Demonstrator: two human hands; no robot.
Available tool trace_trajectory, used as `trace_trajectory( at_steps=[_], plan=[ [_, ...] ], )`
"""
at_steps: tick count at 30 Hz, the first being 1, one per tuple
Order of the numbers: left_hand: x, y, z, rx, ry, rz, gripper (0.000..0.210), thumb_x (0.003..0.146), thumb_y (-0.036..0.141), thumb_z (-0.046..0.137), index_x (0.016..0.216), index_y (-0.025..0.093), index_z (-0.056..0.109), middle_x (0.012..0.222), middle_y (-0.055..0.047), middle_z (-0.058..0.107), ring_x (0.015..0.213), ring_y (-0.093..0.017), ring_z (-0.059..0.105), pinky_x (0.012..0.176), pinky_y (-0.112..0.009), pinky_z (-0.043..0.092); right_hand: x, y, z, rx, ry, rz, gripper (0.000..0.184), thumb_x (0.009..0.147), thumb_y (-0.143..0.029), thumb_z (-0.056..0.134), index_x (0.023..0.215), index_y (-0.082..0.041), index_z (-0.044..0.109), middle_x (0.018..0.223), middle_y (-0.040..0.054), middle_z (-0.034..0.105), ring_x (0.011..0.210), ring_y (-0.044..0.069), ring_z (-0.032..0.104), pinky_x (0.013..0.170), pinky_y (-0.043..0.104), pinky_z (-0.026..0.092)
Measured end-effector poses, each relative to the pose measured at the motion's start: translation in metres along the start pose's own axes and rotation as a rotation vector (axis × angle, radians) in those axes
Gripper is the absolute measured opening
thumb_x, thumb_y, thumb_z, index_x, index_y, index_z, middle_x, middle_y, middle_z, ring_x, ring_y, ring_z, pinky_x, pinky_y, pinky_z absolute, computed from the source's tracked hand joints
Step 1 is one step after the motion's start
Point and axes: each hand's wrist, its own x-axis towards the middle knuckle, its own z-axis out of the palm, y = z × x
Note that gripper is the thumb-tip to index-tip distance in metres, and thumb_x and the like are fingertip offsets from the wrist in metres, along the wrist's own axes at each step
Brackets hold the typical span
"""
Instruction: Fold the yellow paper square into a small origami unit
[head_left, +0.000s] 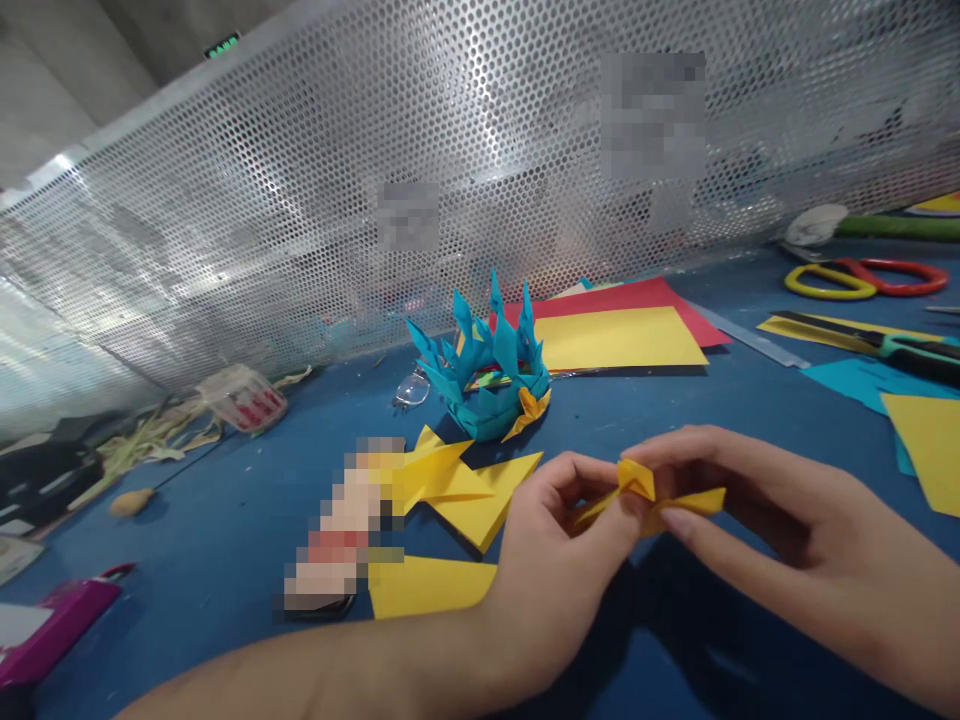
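Nearest the camera, two bare forearms reach in from the bottom edge over a blue desk [225, 540]. The left hand [559, 560] and the right hand [757, 510] meet just above the desk surface, right of centre, and together pinch a small folded piece of yellow paper [649, 495]. The left hand's thumb and fingertips are closed on its left end; the right hand's thumb and forefinger are closed on its right end, so the paper is held between them, off the desk.

Just beyond the left wrist lie flat yellow paper triangles [450, 500], some folded, partly overlapping one another. Beside them to the left is a blurred, pixelated object. At the lower left edge sits a magenta item [56, 625].

Further back, near the middle, stands a teal folded-paper crown [491, 375] with spiky points and a small yellow piece at its front. A pair of glasses [411, 388] lies just left of it. Behind the crown are flat yellow and red sheets [622, 330]. To the far right lie scissors with yellow and red handles [866, 278] and more teal and yellow sheets. A perforated metal screen [300, 200] closes off the back of the desk.
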Motion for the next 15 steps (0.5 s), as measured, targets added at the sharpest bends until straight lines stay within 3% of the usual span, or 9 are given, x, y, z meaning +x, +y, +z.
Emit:
trace_trajectory(
  at_steps=[2, 5, 11, 15],
  plan=[
    [0.000, -0.001, 0.000, 0.007, -0.001, 0.011, 0.026, 0.079, 0.027, 0.097, 0.081, 0.019, 0.072, 0.078, 0.002, 0.073, 0.074, -0.012, 0.067, 0.074, -0.022, 0.056, -0.002, 0.001, -0.001, -0.030, -0.010, -0.055, 0.022, 0.096, -0.053, 0.086, 0.108, -0.035, 0.087, 0.099, 0.0036, 0.091, 0.085, 0.029, 0.088, 0.077, 0.034, 0.075],
    [-0.002, 0.000, 0.000, 0.019, 0.002, 0.030, 0.028, 0.081, 0.029, 0.093, 0.076, 0.021, 0.067, 0.075, 0.003, 0.071, 0.072, -0.013, 0.066, 0.072, -0.022, 0.055, -0.005, 0.003, 0.000, -0.061, -0.047, -0.113, 0.018, 0.095, -0.043, 0.083, 0.111, -0.038, 0.087, 0.100, 0.0021, 0.090, 0.086, 0.029, 0.087, 0.077, 0.035, 0.074],
    [-0.006, 0.004, 0.001, 0.099, -0.013, 0.022, 0.017, 0.080, 0.024, 0.080, 0.073, 0.022, 0.065, 0.072, 0.002, 0.071, 0.073, -0.015, 0.068, 0.073, -0.025, 0.056, -0.018, 0.008, 0.007, -0.078, -0.002, 0.034, 0.030, 0.086, -0.056, 0.091, 0.109, -0.037, 0.085, 0.085, 0.0029, 0.082, 0.086, 0.033, 0.082, 0.074, 0.040, 0.072],
    [-0.005, 0.001, 0.000, 0.115, 0.007, 0.004, 0.011, 0.075, 0.018, 0.077, 0.073, 0.022, 0.068, 0.074, 0.002, 0.074, 0.074, -0.016, 0.069, 0.074, -0.025, 0.055, -0.015, 0.003, 0.010, -0.066, 0.010, 0.027, 0.020, 0.090, -0.055, 0.085, 0.100, -0.037, 0.085, 0.085, 0.0026, 0.082, 0.081, 0.030, 0.082, 0.071, 0.037, 0.071]
  ],
)
